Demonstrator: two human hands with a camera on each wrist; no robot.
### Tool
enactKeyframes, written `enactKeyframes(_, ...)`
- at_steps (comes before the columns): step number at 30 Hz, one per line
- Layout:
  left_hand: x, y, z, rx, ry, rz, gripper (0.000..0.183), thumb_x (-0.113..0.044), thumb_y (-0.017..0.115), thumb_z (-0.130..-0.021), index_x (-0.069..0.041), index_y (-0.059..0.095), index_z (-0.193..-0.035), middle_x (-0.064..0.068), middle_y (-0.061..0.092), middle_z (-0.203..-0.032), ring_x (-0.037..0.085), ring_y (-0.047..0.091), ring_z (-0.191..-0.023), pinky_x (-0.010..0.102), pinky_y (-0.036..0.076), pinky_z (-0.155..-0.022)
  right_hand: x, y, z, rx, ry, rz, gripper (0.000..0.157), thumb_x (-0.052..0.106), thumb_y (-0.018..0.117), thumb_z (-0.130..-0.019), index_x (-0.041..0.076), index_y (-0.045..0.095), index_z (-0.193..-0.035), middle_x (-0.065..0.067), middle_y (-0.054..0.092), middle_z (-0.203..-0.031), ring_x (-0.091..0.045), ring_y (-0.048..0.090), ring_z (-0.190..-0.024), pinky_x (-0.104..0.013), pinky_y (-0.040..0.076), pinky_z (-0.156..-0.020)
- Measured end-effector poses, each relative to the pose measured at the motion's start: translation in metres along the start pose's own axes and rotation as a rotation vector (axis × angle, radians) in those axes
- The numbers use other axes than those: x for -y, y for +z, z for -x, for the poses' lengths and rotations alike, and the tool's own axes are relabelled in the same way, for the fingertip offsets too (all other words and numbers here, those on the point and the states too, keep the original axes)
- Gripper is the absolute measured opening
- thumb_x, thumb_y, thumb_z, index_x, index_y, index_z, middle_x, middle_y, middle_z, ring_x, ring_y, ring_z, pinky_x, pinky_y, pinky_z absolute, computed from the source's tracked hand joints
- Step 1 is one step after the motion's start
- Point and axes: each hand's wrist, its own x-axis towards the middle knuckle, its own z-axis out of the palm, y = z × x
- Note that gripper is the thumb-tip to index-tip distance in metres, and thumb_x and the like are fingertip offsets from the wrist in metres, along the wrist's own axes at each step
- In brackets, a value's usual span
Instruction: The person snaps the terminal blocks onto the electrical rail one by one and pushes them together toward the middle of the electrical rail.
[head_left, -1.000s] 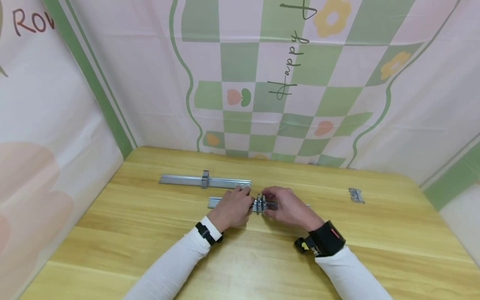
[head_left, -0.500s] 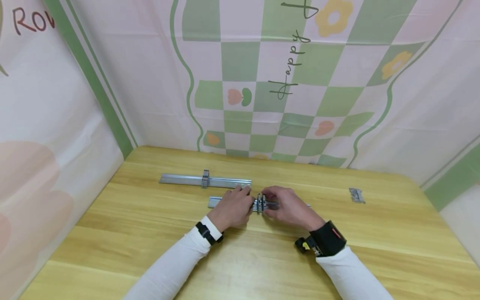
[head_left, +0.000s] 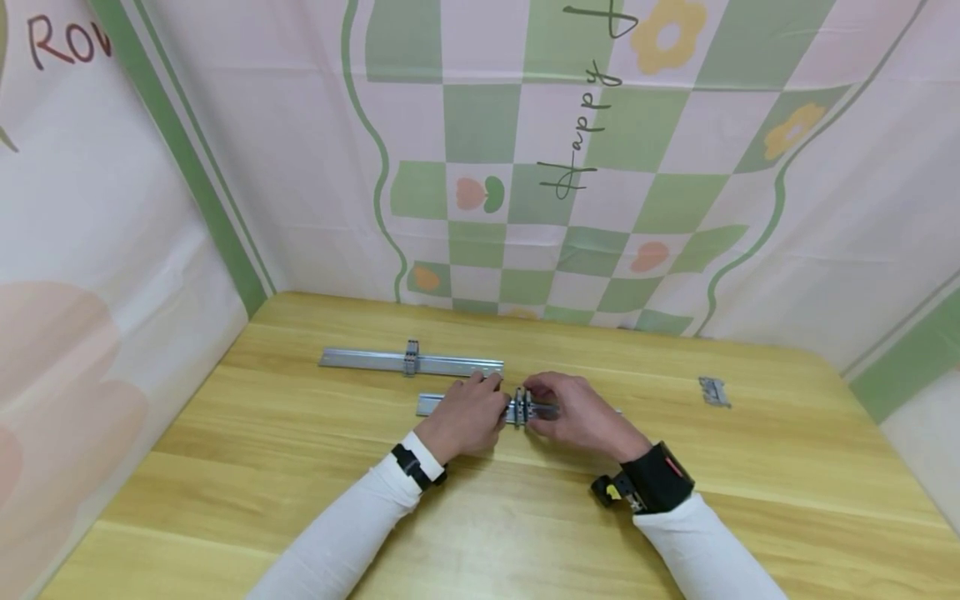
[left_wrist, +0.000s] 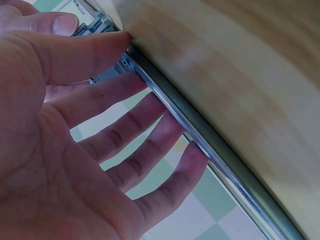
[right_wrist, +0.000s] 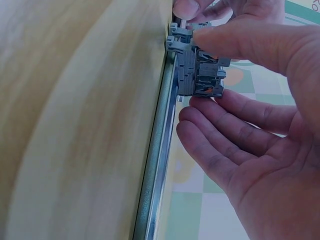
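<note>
On the table, a metal DIN rail lies beneath both hands. My left hand holds it across its width; in the left wrist view, thumb and fingertips meet the edges of the rail. My right hand pinches a grey terminal block between thumb and fingers. That block stands on the rail, close beside another grey piece nearer the left hand. Whether the pinched block is fully clipped on, I cannot tell. The left hand hides part of the rail.
Behind the left hand lies a second DIN rail carrying grey terminal blocks. More grey pieces lie together at the right on the wooden table. A patterned curtain hangs along the table's back edge.
</note>
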Motion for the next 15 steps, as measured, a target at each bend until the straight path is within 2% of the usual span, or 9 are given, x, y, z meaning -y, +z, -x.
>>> enactKeyframes(6,-0.0001,0.0002,-0.0006,0.017,-0.005,0.002,0.019,-0.027,0.064,-0.099,-0.014,0.073,-0.11,0.005,0.059,-0.115,0.024,0.056,-0.102,0.043,0.056,-0.083,-0.0014,0.0004,-0.0001,-0.007,-0.004,0.0,0.049,0.006,0.082,-0.083,-0.002,0.062,-0.127,-0.015,0.069,-0.118,-0.028,0.067,-0.106,-0.044,0.056,-0.09)
enactKeyframes(15,-0.0006,-0.0011,-0.0002,0.0,0.0,-0.002,0.018,-0.027,0.063,-0.1,-0.014,0.073,-0.108,0.004,0.058,-0.113,0.023,0.056,-0.1,0.042,0.056,-0.08,-0.0026,0.0003,-0.0007,-0.019,-0.014,-0.001,0.049,0.008,0.084,-0.081,-0.003,0.063,-0.124,-0.013,0.07,-0.114,-0.027,0.067,-0.103,-0.044,0.056,-0.089)
